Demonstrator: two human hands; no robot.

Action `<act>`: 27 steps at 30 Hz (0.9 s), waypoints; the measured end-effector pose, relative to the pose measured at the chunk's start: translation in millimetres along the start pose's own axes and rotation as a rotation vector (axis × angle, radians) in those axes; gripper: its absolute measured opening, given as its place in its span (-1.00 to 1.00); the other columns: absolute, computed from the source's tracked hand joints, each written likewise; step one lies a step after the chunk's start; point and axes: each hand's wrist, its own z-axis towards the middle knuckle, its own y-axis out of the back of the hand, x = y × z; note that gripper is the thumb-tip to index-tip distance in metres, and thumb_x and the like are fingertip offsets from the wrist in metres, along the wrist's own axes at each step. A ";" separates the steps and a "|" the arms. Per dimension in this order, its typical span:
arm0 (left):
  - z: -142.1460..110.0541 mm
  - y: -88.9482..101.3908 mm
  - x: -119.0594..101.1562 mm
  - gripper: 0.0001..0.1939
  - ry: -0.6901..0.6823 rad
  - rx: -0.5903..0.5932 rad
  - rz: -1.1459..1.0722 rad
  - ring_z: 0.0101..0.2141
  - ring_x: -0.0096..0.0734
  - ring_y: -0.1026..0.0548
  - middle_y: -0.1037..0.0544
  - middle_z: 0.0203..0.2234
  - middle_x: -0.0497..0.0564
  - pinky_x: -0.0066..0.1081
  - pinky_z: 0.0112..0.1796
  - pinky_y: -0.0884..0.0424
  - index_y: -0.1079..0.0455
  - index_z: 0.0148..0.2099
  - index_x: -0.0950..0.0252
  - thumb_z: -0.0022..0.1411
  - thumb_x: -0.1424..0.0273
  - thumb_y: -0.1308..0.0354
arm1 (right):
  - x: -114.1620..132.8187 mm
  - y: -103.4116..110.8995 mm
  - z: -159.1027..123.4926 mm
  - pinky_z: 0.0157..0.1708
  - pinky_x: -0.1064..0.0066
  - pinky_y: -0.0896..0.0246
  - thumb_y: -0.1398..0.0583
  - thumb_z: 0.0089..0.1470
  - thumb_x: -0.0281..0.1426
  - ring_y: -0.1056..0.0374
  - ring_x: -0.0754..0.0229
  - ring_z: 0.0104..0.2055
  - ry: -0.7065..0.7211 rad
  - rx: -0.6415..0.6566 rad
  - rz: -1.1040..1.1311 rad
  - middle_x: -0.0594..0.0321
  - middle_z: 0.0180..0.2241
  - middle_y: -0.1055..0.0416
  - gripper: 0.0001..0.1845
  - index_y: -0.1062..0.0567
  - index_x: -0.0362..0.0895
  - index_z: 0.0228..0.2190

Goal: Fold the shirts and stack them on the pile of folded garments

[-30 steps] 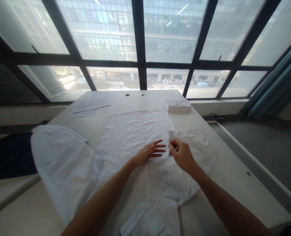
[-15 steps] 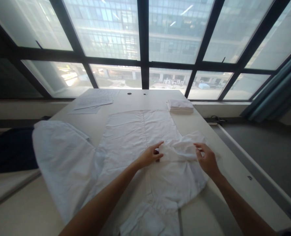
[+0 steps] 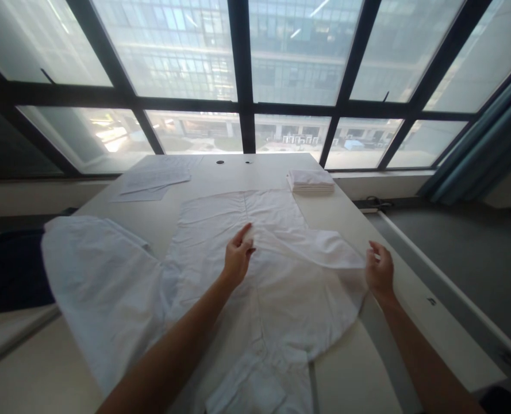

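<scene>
A white shirt (image 3: 289,299) lies spread over the table with a seam running along its middle. My left hand (image 3: 238,256) is closed near that seam, thumb and fingers pinching a fold of the cloth. Toward the table's right side, my right hand (image 3: 379,270) has curled fingers at the outer end of the same raised fold; the cloth meets it at the thumb side, and the exact grip is partly hidden. Between both hands the fold runs fairly straight. A large white cloth part (image 3: 104,282) drapes on the left, beside my left forearm.
A folded white stack (image 3: 310,181) sits at the far right of the table (image 3: 221,175). Sheets of paper (image 3: 152,177) lie at the far left. Dark cloth (image 3: 16,270) is beyond the left edge. Windows (image 3: 298,52) stand behind, with a blue curtain (image 3: 466,155) at right.
My left hand has moved left and farther up the shirt. The right hand has moved outward to the right, and the cloth between them is pulled straighter. The view has shifted slightly.
</scene>
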 end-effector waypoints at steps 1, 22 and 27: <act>6.3 5.6 -3.1 -0.38 0.005 -0.058 -0.071 -0.44 -0.59 -0.43 -0.57 -0.30 -0.04 -0.58 -0.41 -0.38 -0.53 0.15 0.27 -0.03 0.43 -0.40 | -0.8 0.3 0.3 -0.05 0.02 -0.35 -0.07 0.14 -0.15 -0.41 -0.12 -0.02 -0.014 -0.005 0.020 -0.12 -0.06 -0.52 -0.47 -0.56 -0.22 -0.05; 32.4 41.4 -14.0 -0.55 0.044 -0.264 0.153 -0.39 -0.46 -0.57 -0.62 -0.35 0.02 -0.48 -0.30 -0.54 -0.56 0.06 0.34 0.08 0.55 -0.39 | 29.3 27.1 -28.9 -0.23 0.24 -0.40 -0.31 -0.01 -0.16 -0.52 0.00 -0.24 0.041 0.691 -0.138 0.15 -0.25 -0.57 -0.26 -0.44 -0.08 0.20; 31.4 35.7 -26.9 -0.41 0.024 -0.138 0.146 -0.37 -0.48 -0.56 -0.62 -0.24 0.05 -0.45 -0.27 -0.55 -0.54 0.11 0.36 -0.04 0.57 -0.39 | 46.6 37.6 -40.7 -0.34 0.30 -0.33 -0.13 0.00 -0.42 -0.40 0.10 -0.44 0.137 0.609 -0.262 0.31 -0.43 -0.45 -0.27 -0.37 -0.07 0.24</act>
